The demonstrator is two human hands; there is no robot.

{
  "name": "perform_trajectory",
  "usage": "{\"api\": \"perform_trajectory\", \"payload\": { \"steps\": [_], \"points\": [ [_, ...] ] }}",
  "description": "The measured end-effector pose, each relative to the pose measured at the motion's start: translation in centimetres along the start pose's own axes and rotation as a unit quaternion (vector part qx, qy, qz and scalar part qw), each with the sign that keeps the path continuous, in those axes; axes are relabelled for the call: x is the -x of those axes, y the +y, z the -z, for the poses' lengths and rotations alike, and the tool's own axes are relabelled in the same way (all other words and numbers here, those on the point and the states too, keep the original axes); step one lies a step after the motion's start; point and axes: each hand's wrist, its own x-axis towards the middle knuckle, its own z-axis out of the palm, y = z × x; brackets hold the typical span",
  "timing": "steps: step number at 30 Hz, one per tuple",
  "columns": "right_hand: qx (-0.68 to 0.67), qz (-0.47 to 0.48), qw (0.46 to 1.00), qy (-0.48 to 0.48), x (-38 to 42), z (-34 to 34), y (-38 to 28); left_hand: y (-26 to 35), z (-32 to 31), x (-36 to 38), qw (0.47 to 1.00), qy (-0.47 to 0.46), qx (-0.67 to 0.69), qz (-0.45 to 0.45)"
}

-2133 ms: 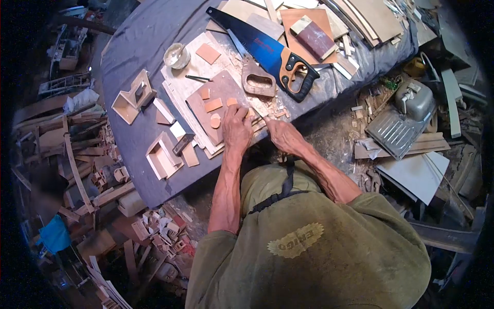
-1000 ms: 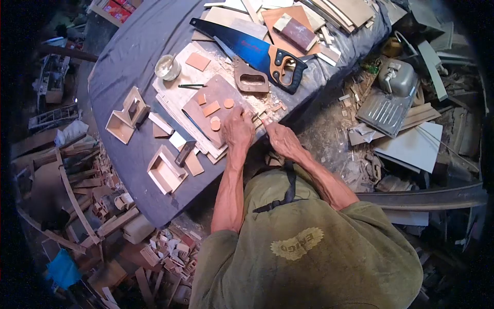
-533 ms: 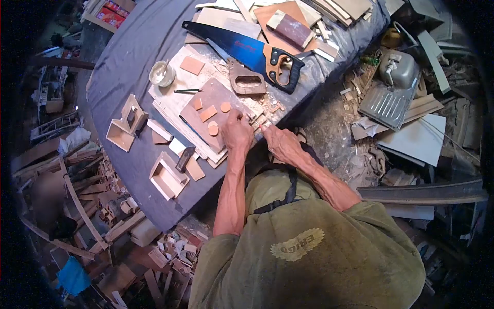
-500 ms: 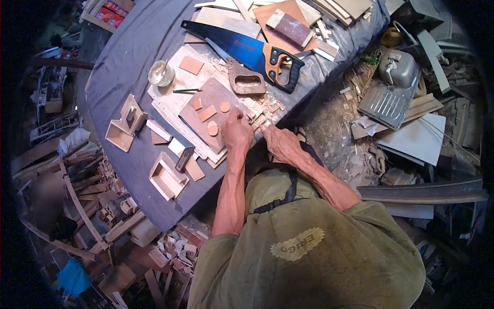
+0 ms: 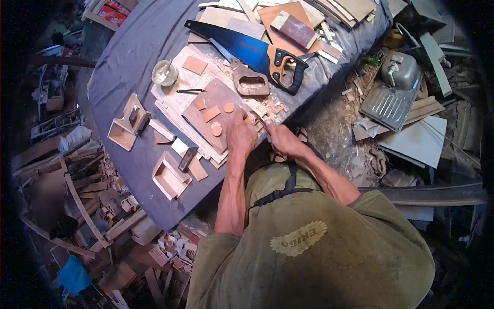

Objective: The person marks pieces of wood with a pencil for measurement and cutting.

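My left hand (image 5: pixel 241 135) is closed at the table's near edge, pinching a small light wood piece (image 5: pixel 250 119). Just to its right, my right hand (image 5: pixel 282 139) is closed round a thin dark tool (image 5: pixel 259 118), whose type I cannot make out; its tip is by the small piece. Left of my hands, small orange-brown wood pieces (image 5: pixel 211 113) lie on a brown board (image 5: pixel 198 122). A dark pencil (image 5: pixel 191 91) rests above them. Beyond my hands are a wooden-handled saw (image 5: pixel 250 82) and a blue handsaw (image 5: pixel 247 49) with an orange-black handle.
A jar (image 5: pixel 164 73) stands at the board stack's far left. Two small wooden box parts (image 5: pixel 123 133) (image 5: pixel 171 177) lie on the dark table cover (image 5: pixel 131 172). A sanding block (image 5: pixel 294 30) sits at the back. Right of the table, a metal sink (image 5: pixel 389 100) lies among scrap.
The view has shifted slightly. My right hand has turned and moved a little right and down, and the dark tool and small wood piece now show more clearly between my hands.
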Motion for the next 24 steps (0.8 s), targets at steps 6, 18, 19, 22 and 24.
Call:
{"api": "perform_trajectory", "payload": {
  "steps": [6,18,19,22,24],
  "points": [
    [0.042,0.014,0.995,-0.085,-0.4,1.8,-0.6,-0.4,-0.5,0.5,0.999,0.018,-0.003,-0.045],
    [0.176,0.143,0.974,-0.008,0.1,1.7,0.7,0.1,-1.0,0.9,0.998,0.043,-0.037,-0.026],
    [0.185,0.147,0.972,-0.009,0.2,1.7,0.7,0.0,-1.0,0.8,0.998,0.044,-0.032,-0.029],
    [0.207,0.158,0.965,-0.015,0.2,1.8,0.4,0.3,-0.2,0.9,0.999,0.02,-0.014,-0.024],
    [0.219,0.159,0.962,-0.023,0.2,2.1,0.0,-0.3,-0.2,0.5,0.999,0.008,-0.018,-0.043]
  ]
}}
